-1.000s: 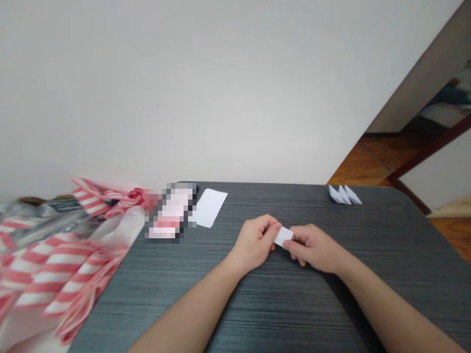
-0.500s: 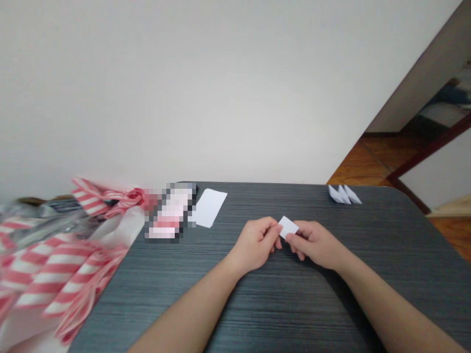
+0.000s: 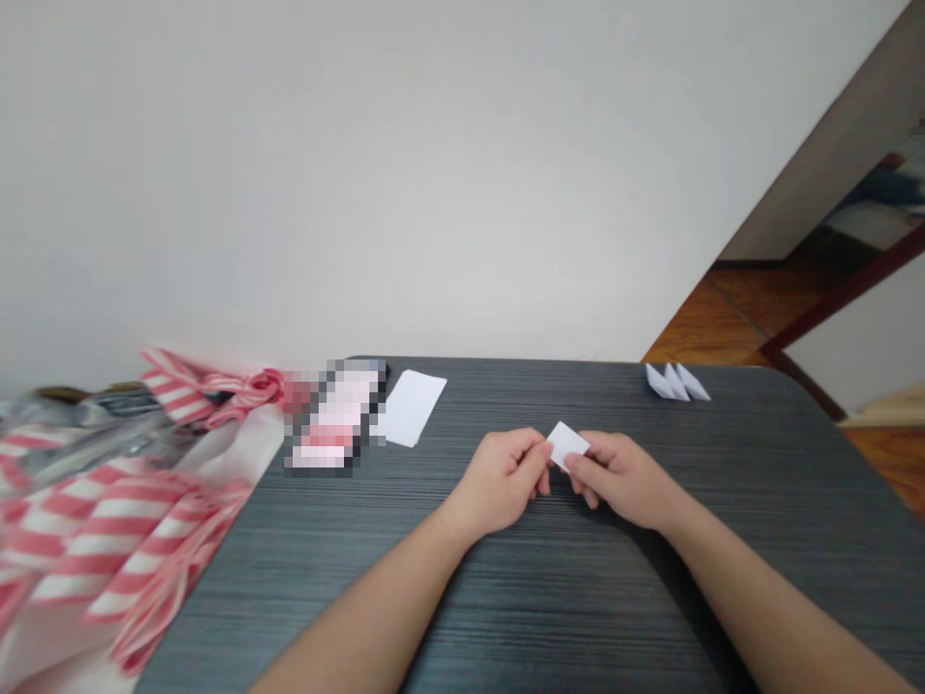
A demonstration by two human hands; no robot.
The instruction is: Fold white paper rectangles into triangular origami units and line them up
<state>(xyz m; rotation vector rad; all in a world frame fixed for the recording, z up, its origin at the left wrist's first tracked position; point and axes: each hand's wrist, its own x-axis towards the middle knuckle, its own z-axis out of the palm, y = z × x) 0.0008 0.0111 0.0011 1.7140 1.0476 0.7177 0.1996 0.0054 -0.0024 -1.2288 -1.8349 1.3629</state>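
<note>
A small white square of folded paper (image 3: pixel 566 443) is held up between my two hands, one corner pointing away from me. My left hand (image 3: pixel 508 479) pinches its left corner between thumb and fingers. On the other side, my right hand (image 3: pixel 620 479) grips the lower right edge, its thumb lying on top of the paper. The fingers beneath the paper are partly hidden. Both hands are over the middle of the dark table (image 3: pixel 520 598).
White paper sheets (image 3: pixel 413 409) lie at the back left, beside a pixelated, phone-like object (image 3: pixel 336 414). Several folded white paper pieces (image 3: pixel 677 383) stand at the back right. Red-and-white striped cloth (image 3: pixel 122 540) is heaped left of the table. A wall (image 3: pixel 462 193) rises behind.
The folded paper has shifted very slightly up and to the right, and my right thumb has slid a little on it. Everything else stays in place.
</note>
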